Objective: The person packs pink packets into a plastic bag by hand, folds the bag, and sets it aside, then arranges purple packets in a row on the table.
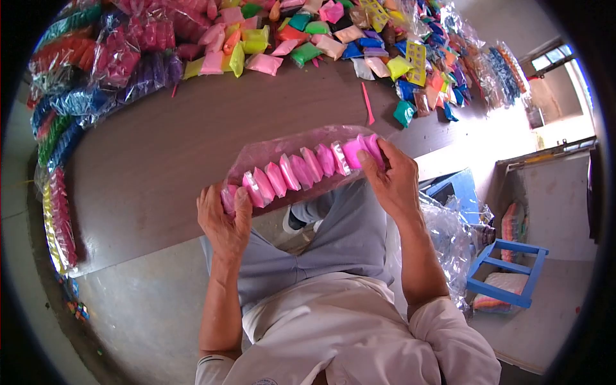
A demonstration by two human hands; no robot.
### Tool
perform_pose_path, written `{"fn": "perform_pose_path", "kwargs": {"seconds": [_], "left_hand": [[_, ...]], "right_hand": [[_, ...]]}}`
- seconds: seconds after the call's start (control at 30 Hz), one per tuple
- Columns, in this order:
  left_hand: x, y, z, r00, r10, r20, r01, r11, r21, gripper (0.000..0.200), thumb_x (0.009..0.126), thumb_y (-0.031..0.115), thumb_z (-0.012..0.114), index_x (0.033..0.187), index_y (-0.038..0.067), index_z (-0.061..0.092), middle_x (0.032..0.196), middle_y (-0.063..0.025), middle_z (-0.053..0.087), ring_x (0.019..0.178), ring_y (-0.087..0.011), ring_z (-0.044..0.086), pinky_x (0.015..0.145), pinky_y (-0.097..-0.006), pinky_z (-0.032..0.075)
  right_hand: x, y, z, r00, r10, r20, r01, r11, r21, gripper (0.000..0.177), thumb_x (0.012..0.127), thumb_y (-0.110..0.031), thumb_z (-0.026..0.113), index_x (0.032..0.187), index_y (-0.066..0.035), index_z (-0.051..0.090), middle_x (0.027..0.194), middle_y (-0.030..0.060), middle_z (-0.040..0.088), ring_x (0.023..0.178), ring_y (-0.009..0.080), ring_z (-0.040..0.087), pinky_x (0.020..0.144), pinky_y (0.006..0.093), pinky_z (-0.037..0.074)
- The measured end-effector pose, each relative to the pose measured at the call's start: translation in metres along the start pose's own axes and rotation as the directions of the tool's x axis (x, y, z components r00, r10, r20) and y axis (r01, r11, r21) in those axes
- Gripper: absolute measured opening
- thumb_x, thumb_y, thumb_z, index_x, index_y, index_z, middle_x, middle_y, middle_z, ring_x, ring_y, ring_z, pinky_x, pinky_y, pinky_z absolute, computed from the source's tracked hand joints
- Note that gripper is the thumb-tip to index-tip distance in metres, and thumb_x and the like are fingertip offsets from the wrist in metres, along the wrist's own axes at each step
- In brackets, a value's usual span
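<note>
Between my two hands stretches a row of pink packets [292, 172], standing side by side along a clear plastic bag [269, 146] at the table's near edge. My left hand [224, 215] grips the left end of the row, thumb on the near side. The right end is pinched by my right hand [389, 173], its thumb over the last packets. Whether the packets lie inside the bag or on top of it is hard to tell. The fingers behind the row are partly hidden.
Loose colourful packets [308, 45] are heaped along the far side of the brown table [160, 173]. Bundled bags of packets [131, 58] line the left edge. A pink stick [367, 102] lies near the heap. At right stand a blue stool frame [507, 273] and crumpled clear plastic [443, 237].
</note>
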State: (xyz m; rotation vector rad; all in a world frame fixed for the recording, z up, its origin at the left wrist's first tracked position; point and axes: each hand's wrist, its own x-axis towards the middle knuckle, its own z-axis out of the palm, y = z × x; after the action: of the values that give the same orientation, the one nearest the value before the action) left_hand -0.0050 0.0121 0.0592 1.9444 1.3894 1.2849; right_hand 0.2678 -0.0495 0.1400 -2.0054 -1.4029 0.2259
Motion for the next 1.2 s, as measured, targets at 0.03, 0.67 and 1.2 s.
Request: {"fn": "perform_pose_path", "kwargs": {"seconds": [0.03,0.67,1.2], "left_hand": [[0.000,-0.001,0.000,1.000,0.000,0.001,0.000,1.000,0.000,0.027,0.094,0.029,0.064,0.100,0.002,0.065,0.087,-0.0127,0.063,0.083,-0.0324,0.058,0.077,-0.0403,0.043],[-0.004,-0.010,0.001,0.987,-0.161,0.016,0.161,0.964,-0.213,0.038,0.104,0.036,0.051,0.094,0.003,0.065,0.085,-0.0126,0.062,0.080,-0.0302,0.053,0.078,-0.0396,0.042],[-0.005,-0.018,0.004,0.986,-0.167,-0.011,0.153,0.924,-0.350,0.037,0.106,0.037,0.051,0.093,0.004,0.059,0.084,0.0034,0.052,0.078,-0.0079,0.042,0.068,-0.0258,0.037]], "right_hand": [[0.001,0.001,0.000,0.999,-0.044,0.001,0.044,0.999,0.019,0.038,0.093,-0.037,0.069,0.107,-0.002,0.068,0.083,0.0170,0.067,0.080,0.0353,0.067,0.072,0.0441,0.051],[0.026,0.006,-0.001,0.990,-0.049,0.133,0.062,0.993,-0.099,0.041,0.094,-0.030,0.066,0.073,0.005,0.065,0.077,0.0200,0.060,0.072,0.0353,0.061,0.068,0.0447,0.047],[0.033,0.002,-0.008,0.976,-0.102,0.193,0.103,0.995,0.003,0.030,0.085,-0.027,0.077,0.080,0.002,0.071,0.079,0.0142,0.066,0.073,0.0279,0.064,0.068,0.0384,0.050]]}}
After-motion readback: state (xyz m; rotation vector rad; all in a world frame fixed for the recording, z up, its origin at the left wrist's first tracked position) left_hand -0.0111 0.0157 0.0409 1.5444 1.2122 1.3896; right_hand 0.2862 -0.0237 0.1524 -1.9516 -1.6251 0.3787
